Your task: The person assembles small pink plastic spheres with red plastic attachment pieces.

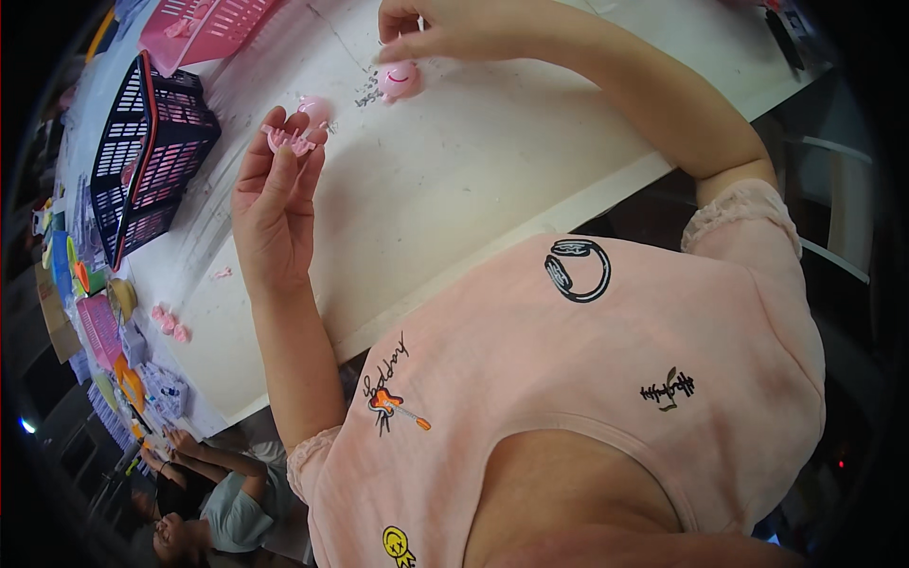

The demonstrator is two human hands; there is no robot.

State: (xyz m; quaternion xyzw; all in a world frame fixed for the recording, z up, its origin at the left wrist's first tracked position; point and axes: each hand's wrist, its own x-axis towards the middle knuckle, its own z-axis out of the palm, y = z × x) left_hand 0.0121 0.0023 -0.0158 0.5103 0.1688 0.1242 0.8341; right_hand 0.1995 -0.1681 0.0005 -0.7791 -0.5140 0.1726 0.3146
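My left hand (275,194) is raised over the table at centre left, its thumb and fingers closed on a small pink plastic part (288,141) with a jagged, toothed edge. Just beyond it lies a rounded pink plastic piece (313,108), partly hidden by my fingertips. My right hand (421,33) is at the top edge of the picture, fingers curled toward the thumb; whatever they pinch is too small to make out. Right below it sits a pink rounded shell (400,79) with a dark curved line. Beside that shell is a loose pile of tiny dark metal pieces (368,91).
A dark blue slotted basket (156,142) stands at the left, with a pink basket (204,33) behind it. Several small pink parts (170,324) lie near the left table edge. Another person (237,502) sits at lower left, by a cluttered stretch of table.
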